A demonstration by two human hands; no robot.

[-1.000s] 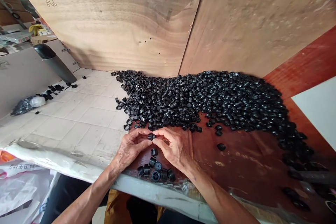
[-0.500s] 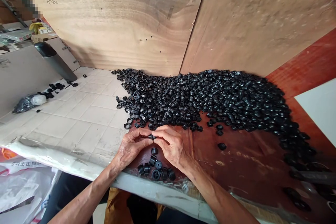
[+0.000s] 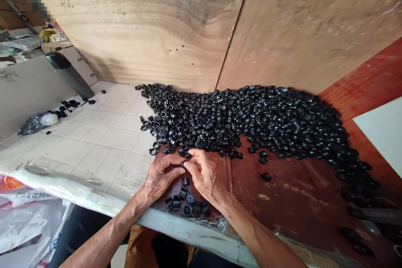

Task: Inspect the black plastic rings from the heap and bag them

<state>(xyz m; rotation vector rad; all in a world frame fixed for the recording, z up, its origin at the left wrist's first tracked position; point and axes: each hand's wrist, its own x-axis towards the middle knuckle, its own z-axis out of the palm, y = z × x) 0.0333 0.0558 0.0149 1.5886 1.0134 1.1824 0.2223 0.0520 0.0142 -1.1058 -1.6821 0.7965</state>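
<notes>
My left hand pinches a small black plastic cap between thumb and fingertips, which partly hide it. Close against it on the right is my right hand, its thumb tip at the cap and its forefinger lifted apart from the thumb. Below and between the hands lies a small group of black round caps, some upright and some on their sides. Just beyond my fingertips begins a large heap of similar black plastic parts, with thin rings among them at its left end.
Behind the heap stands a plywood board. A dark grey bottle leans at the left, near a bag of black pieces. The tabletop is pale tile-patterned on the left and reddish brown on the right.
My right forefinger has lifted away from the thumb and opened a gap. My left hand keeps its pinch on the cap. The view has shifted slightly.
</notes>
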